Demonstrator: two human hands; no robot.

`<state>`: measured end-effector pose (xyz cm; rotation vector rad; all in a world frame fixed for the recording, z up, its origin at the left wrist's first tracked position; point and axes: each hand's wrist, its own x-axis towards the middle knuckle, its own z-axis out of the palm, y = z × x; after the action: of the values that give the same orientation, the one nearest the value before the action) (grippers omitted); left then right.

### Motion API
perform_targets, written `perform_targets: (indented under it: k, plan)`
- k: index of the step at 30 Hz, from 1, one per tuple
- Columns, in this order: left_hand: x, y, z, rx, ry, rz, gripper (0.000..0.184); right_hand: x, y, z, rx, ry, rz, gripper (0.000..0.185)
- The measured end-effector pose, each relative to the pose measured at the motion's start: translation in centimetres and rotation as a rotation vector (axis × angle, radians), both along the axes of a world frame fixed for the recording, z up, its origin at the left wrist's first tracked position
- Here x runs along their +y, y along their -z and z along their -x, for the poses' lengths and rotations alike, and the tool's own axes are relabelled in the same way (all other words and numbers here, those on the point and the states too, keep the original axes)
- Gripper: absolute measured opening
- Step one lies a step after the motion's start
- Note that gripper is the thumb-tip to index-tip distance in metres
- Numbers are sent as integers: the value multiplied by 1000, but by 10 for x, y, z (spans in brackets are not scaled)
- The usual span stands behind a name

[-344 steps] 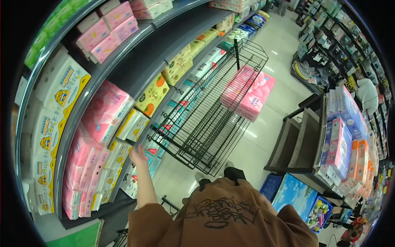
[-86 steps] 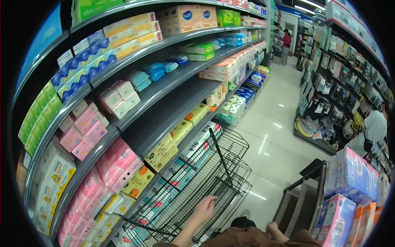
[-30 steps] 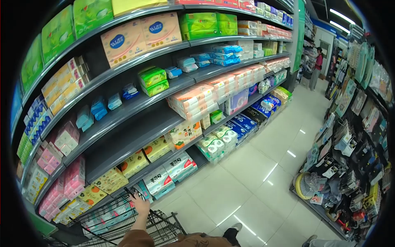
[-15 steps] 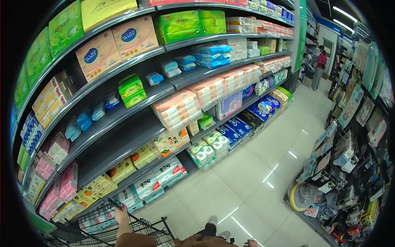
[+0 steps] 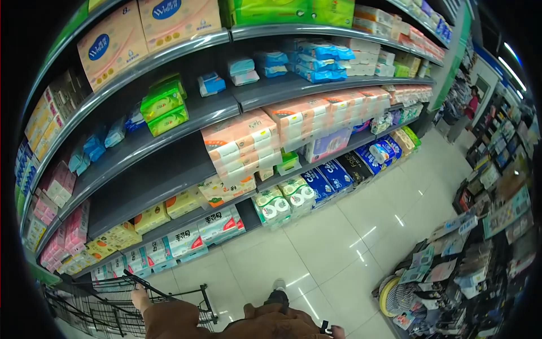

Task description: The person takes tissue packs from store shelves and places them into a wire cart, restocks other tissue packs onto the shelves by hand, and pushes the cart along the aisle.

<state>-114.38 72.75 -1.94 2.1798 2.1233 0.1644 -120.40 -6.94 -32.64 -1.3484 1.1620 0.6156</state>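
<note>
My left hand (image 5: 139,296) is closed on the upper edge of a black wire shopping cart (image 5: 107,308) at the lower left. My right hand (image 5: 337,332) hangs by my side at the bottom edge, mostly cut off, its fingers too unclear to read. A small black thing (image 5: 324,326) shows beside it; I cannot make out what it is. Closest to the cart, on the bottom shelf, stand white tissue packs (image 5: 186,242) and yellow tissue packs (image 5: 151,217).
Long grey shelves (image 5: 206,110) of tissue packs run along the left. Racks of hanging goods (image 5: 497,226) line the right, with a striped hat (image 5: 398,296) low down. Tiled floor (image 5: 316,243) lies between. A person in a red top (image 5: 470,107) stands far down the aisle.
The view has moved closer to the shelves and tilted. My left hand and the cart sit further left in view, hand still on the cart. One foot has stepped forward.
</note>
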Motion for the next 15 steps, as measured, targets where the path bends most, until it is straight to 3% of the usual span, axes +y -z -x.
perform_targets:
  k: [2,7,9,13,15]
  plan:
    - [4,14,-3,-8,-40,-44,65,-22,-29,-57,-46,21,26,43]
    - [-29,-6,-28,99,-57,36,60,-41,-84,-157,-113,-25,39,45]
    - [-63,-35,-55,48,-73,69,55,-44,-82,-188,-52,-83,21,45]
    - [-67,-10,-61,71,-99,20,51,-53,-62,-235,67,-199,35,41]
    - [-72,-2,-58,44,-62,137,48,-66,-39,-259,91,-192,25,39]
